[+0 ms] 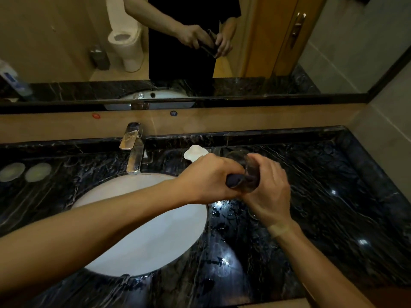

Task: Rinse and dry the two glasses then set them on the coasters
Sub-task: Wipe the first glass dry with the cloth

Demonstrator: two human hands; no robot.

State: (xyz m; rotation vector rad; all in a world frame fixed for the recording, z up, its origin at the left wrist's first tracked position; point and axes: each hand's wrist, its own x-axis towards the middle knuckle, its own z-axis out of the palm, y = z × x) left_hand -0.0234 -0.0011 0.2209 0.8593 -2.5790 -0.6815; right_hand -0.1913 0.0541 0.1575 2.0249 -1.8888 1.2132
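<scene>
right hand (270,192) grip wrapped round a glass (250,172), left hand (206,176) grip pinching a dark cloth (235,181) into it, two coasters (24,172) at 9 o'clock on the surface (333,185)

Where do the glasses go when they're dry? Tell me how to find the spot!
Start at the round white sink basin set in the black marble counter, then look left of the shiny metal tap. Near the counter's far left edge lie two flat, pale round coasters, side by side. Unlike the white wavy-edged dish right of the tap, they are plain circles.
</scene>
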